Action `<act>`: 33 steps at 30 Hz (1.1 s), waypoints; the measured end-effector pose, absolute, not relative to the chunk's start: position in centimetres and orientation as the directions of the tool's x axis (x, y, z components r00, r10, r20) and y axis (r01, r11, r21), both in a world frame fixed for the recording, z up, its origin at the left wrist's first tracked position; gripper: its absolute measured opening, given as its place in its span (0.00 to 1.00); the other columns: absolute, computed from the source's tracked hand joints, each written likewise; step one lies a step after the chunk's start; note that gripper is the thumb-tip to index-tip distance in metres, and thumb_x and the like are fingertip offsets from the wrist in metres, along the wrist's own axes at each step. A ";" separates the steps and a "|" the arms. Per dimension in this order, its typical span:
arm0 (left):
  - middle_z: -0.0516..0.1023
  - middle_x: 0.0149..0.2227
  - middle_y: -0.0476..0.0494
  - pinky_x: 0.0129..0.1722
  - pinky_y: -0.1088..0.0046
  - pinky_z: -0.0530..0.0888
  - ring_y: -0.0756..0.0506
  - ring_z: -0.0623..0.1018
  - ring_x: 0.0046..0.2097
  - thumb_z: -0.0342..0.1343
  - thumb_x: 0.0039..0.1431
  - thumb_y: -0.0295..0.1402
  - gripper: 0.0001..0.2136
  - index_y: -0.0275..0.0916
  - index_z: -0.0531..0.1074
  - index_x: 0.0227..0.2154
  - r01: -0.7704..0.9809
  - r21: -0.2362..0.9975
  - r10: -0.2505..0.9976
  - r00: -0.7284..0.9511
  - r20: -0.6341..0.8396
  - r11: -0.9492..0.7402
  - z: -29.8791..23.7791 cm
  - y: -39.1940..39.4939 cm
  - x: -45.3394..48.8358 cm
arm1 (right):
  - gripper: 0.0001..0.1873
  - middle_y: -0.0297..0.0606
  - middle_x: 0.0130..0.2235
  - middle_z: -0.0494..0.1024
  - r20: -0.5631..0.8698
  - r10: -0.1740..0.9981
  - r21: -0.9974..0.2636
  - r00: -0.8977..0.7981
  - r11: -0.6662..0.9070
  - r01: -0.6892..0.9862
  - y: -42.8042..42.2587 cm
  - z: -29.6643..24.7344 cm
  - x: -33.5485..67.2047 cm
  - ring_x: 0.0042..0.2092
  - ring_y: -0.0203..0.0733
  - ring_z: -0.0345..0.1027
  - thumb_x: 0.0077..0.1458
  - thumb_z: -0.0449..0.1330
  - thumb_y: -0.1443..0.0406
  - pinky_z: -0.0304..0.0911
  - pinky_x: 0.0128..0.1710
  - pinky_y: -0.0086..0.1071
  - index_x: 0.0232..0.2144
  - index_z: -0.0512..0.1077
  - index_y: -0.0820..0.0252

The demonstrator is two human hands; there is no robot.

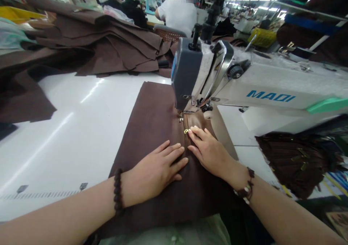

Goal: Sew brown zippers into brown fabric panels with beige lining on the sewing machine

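Observation:
A dark brown leather-like panel (152,118) lies flat under the presser foot (181,119) of a white sewing machine (233,85). A zipper (186,142) runs along the panel, in line with the foot, and its gold zipper pull (186,131) sits just in front of it. My left hand (159,169) rests flat on the panel, fingers stretched out to the zipper's left edge. On the zipper's right side, my right hand (209,149) lies on the panel with fingers apart, its fingertips touching or very close to the zipper pull.
Stacked brown panels (108,42) cover the back left of the white table (67,140). Brown pieces with zippers (299,161) lie at the right. Behind the machine, a person in a white shirt (179,15) sits on a chair.

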State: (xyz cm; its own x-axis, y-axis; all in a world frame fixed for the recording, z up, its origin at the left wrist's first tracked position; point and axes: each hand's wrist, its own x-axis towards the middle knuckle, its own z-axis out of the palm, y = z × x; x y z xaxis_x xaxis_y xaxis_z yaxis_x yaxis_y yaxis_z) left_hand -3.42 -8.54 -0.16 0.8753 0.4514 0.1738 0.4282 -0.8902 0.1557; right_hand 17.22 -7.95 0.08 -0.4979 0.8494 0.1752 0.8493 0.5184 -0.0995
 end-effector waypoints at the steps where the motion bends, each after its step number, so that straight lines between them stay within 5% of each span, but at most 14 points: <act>1: 0.66 0.52 0.38 0.56 0.57 0.60 0.40 0.64 0.56 0.49 0.62 0.37 0.15 0.39 0.66 0.50 0.428 0.156 0.451 0.876 0.171 -0.890 -0.2 -8.2 -3.4 | 0.22 0.47 0.54 0.64 0.177 0.850 -0.102 -0.496 0.517 0.850 -7.6 0.0 17.2 0.57 0.45 0.55 0.59 0.47 0.64 0.56 0.56 0.45 0.53 0.61 0.69; 20: 0.64 0.51 0.38 0.57 0.54 0.56 0.41 0.65 0.53 0.45 0.63 0.32 0.13 0.38 0.64 0.50 0.406 0.206 0.434 0.893 0.120 -0.891 0.3 -2.4 -3.3 | 0.20 0.47 0.50 0.67 0.181 0.886 -0.165 -0.428 0.456 0.875 -2.0 -0.5 17.5 0.53 0.48 0.58 0.60 0.46 0.61 0.60 0.51 0.40 0.50 0.65 0.64; 33: 0.66 0.45 0.40 0.57 0.54 0.57 0.43 0.68 0.47 0.44 0.63 0.30 0.12 0.38 0.64 0.48 0.454 0.217 0.485 0.866 0.121 -0.864 0.3 -1.7 -2.9 | 0.11 0.39 0.37 0.76 0.057 0.931 -0.427 -0.360 0.349 0.834 -0.1 0.3 17.8 0.42 0.40 0.70 0.58 0.50 0.65 0.63 0.46 0.34 0.34 0.71 0.62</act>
State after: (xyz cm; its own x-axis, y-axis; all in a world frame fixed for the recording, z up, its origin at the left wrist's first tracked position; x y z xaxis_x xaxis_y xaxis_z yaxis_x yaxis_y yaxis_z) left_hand -2.94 -1.67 0.29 0.8661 0.4850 0.1209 0.4536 -0.8643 0.2174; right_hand 17.80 -0.08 0.34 -0.3602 0.9311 0.0567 0.8342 0.3487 -0.4273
